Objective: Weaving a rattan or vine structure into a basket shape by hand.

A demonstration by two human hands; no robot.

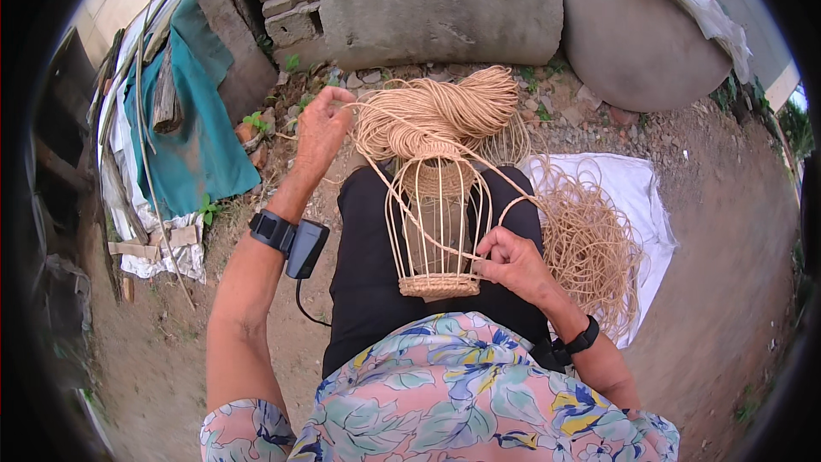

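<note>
On my lap lies a lantern-shaped woven frame [440, 285], with thin pale ribs running between a braided band near me and a woven part farther off. A thick twisted hank of tan cord [466, 107] rests over its far end. My left hand [325, 122] is closed at the hank's left side, its fingertips pinching a strand of the cord. Beside the near band, at its right, my right hand [516, 267] pinches cord between thumb and fingers. That strand slants across the ribs from the upper left. The far rim is partly hidden under the hank.
A loose tangled heap of cord [590, 244] sits on a white sack [654, 205] to my right. Ahead are a long grey stone block [440, 13] and a round grey slab [637, 43]. Teal cloth [192, 128], sticks and bricks lie at the left.
</note>
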